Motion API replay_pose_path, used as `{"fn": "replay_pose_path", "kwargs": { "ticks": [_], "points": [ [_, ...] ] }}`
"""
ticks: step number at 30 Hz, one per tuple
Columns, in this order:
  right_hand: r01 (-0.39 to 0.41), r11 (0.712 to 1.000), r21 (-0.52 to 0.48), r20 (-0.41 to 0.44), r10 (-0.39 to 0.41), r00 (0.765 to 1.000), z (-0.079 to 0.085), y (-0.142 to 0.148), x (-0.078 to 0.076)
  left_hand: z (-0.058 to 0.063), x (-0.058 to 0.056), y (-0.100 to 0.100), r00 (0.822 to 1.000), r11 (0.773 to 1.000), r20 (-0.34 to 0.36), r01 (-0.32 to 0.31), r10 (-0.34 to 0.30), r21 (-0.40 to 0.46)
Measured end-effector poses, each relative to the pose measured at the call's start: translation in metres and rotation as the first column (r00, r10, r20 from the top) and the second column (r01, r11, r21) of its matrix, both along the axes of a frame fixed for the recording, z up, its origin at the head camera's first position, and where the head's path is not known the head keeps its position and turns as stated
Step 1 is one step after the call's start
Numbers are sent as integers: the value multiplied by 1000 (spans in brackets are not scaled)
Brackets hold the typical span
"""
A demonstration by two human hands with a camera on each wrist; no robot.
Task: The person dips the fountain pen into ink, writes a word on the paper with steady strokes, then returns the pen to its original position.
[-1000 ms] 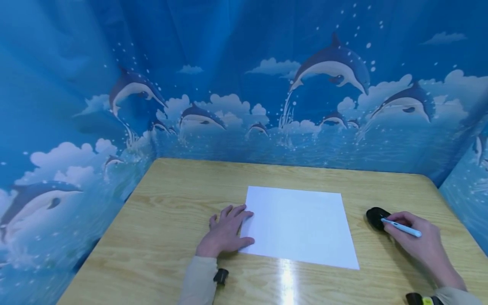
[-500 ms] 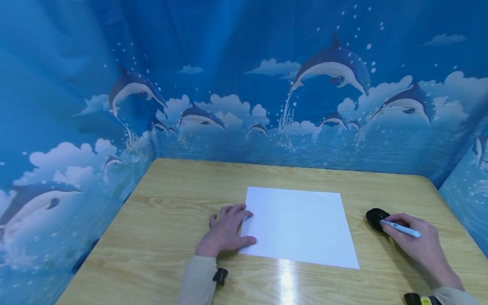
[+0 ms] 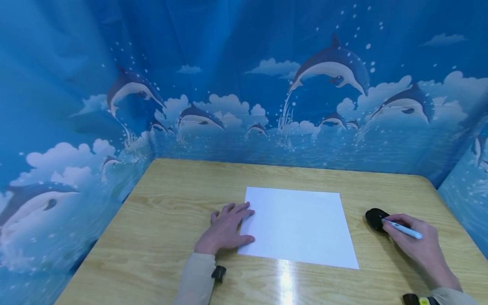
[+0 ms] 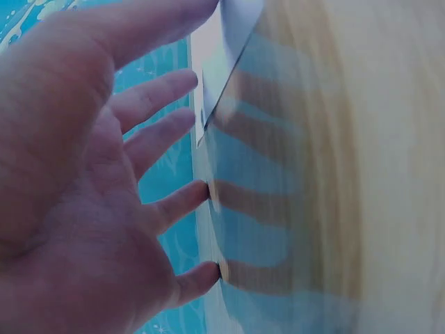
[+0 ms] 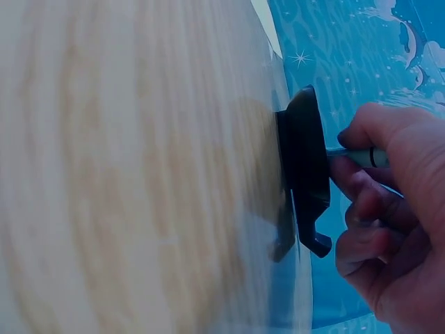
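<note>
A sheet of white paper lies on the wooden table. My left hand is spread at its left edge, thumb and some fingertips over the sheet; in the left wrist view, other fingertips of the left hand touch the tabletop. To the right of the sheet, my right hand pinches a slim light blue pen. The pen's tip meets a small black rounded object, dish-like with a bent lip. From the side, the right wrist view shows the black object standing on the table, the pen against its top.
The wooden table has rounded far corners. A blue curtain printed with dolphins and clouds hangs behind it and along the sides. Glare shows on the tabletop below the paper. Both wrists carry black straps.
Both hands stay nearly in place. My left fingers have shifted slightly over the paper's edge. The pen's tip stays at the black object, with only tiny movement.
</note>
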State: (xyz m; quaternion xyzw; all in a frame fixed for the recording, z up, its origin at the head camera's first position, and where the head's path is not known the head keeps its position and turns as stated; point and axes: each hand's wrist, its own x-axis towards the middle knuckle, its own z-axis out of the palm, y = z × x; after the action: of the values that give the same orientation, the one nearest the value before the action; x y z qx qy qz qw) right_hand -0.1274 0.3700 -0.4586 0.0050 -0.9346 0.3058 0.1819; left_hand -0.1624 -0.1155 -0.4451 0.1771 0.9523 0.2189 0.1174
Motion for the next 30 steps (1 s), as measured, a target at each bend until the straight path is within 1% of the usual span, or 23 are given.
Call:
{"fn": "replay_pose_path", "kwargs": {
  "ticks": [2,5,7,10,13,16,22,30],
  "points": [
    [-1,1000,-7,-2,1,1000,0,0,1,0,0,-1,1000,1000,15,11,-11,3],
    [19,999,-29,9,-19,1000,1,-2,2,0,0,-2,999,1000,29,23,-23,1],
    [53,998,-45,25,-52,998,4,-6,2,1,-1,-2,999,1000,38,25,-25,-1],
    [109,989,-103,64,-103,993,10,-16,0,1,-1,-2,999,1000,45,28,-28,1],
    [128,978,-165,100,-112,989,19,-32,-4,2,-1,-3,998,1000,59,28,-28,2],
    [89,966,-244,102,-66,993,24,-49,-8,3,-1,-3,997,1000,68,29,-29,8],
    [-11,947,-320,101,45,994,29,-77,-15,3,-2,-4,997,1000,71,25,-24,-7],
    [-53,942,-331,139,104,985,29,-108,-20,3,-1,-3,998,1000,63,18,-18,-1]
  ]
}}
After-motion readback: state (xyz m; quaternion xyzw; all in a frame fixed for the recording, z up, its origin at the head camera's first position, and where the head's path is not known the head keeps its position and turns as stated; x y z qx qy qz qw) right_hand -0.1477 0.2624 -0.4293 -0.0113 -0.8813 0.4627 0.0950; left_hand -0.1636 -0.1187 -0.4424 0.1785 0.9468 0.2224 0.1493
